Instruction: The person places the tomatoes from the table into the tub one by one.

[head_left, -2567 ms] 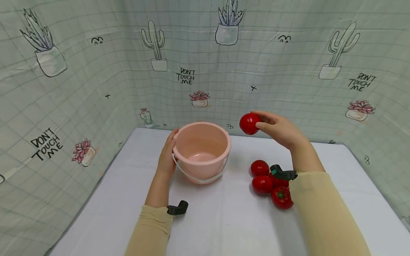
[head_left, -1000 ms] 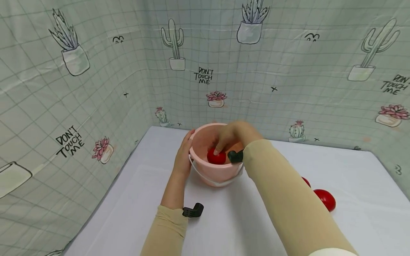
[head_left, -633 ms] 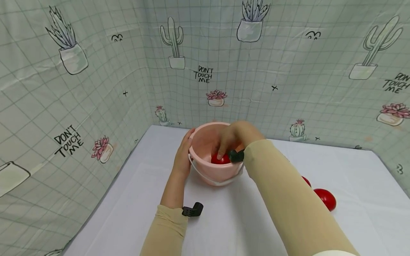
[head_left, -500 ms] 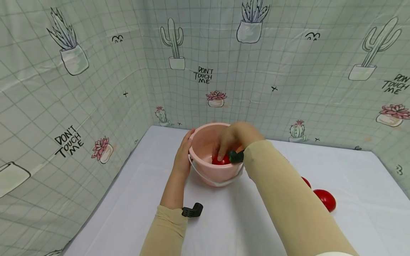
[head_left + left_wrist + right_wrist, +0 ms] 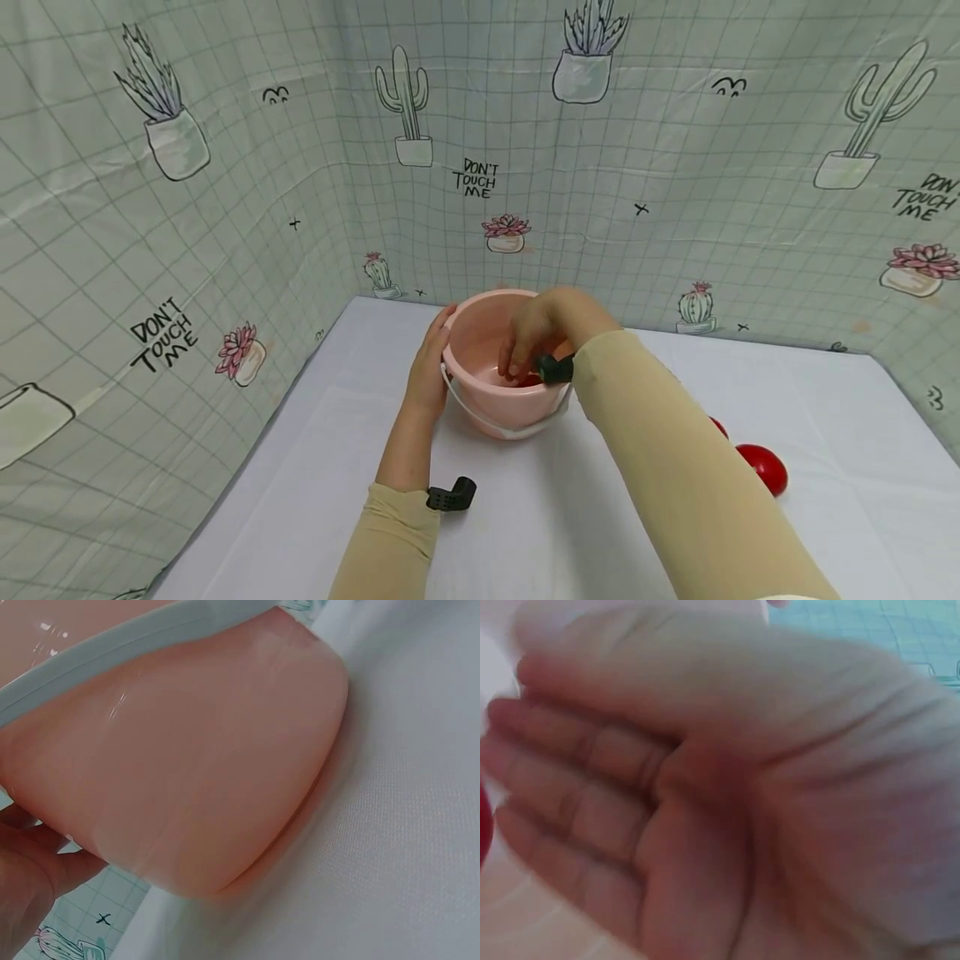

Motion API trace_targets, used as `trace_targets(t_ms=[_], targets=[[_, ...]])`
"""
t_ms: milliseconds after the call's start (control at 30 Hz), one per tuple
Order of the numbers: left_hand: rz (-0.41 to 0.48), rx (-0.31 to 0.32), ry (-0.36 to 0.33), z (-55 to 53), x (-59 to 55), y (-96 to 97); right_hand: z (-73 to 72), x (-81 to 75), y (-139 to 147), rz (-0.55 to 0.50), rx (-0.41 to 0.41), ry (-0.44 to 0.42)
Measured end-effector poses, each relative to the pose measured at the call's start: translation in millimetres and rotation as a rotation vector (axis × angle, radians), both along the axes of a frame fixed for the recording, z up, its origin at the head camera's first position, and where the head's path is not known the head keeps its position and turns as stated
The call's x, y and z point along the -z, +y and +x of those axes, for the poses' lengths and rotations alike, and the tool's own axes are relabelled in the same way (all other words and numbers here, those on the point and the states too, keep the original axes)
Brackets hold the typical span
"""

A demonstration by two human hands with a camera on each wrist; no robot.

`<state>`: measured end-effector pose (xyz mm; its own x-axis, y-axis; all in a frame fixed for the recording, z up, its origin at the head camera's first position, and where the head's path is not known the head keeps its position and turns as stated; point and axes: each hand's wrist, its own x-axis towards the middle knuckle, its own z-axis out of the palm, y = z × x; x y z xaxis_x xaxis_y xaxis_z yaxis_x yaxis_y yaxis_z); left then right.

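A pink bucket point(image 5: 495, 404) with a white handle point(image 5: 517, 434) stands upright on the table. My left hand point(image 5: 429, 367) holds its left side, the fingers curved along the outer wall. In the left wrist view that hand point(image 5: 34, 870) lies against the bucket wall point(image 5: 187, 765). Inside the bucket is my right hand point(image 5: 536, 329), reaching down over the rim. A red tomato point(image 5: 531, 380) shows low in the bucket, mostly hidden by the hand and rim. The right wrist view has the palm point(image 5: 705, 810) with fingers extended, apart from the tomato point(image 5: 484, 825) at the left edge.
On the white table point(image 5: 315, 400), to the right, a red tomato point(image 5: 763, 469) lies with part of another tomato point(image 5: 718, 427); the right sleeve point(image 5: 667, 450) covers what is behind it. A patterned cloth point(image 5: 600, 183) hangs behind and to the left.
My right hand has carried a tomato leftward from above the table into the bucket, lowered it, and now let go of it. The left hand has stayed on the bucket.
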<state>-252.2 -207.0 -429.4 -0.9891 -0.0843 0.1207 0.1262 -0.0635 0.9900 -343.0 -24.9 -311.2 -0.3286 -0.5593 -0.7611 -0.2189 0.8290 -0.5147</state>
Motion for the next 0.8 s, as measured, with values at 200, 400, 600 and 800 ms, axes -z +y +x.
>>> trace_targets(t_ms=[200,400,600,800], targets=[[0.015,-0.002,-0.03,-0.4,-2.1,2.2,-1.1,-6.8,8,-0.087,-0.02,0.045],[0.036,-0.002,-0.014,-1.4,-3.8,2.7,-1.1,-22.6,26,-0.206,-0.016,0.122],[0.042,0.012,-0.013,-1.0,-4.0,3.8,9.9,-35.5,65,-0.297,-0.008,0.272],[0.037,0.018,-0.041,-0.5,-3.2,1.5,31.8,-33.3,119,-0.413,0.078,0.405]])
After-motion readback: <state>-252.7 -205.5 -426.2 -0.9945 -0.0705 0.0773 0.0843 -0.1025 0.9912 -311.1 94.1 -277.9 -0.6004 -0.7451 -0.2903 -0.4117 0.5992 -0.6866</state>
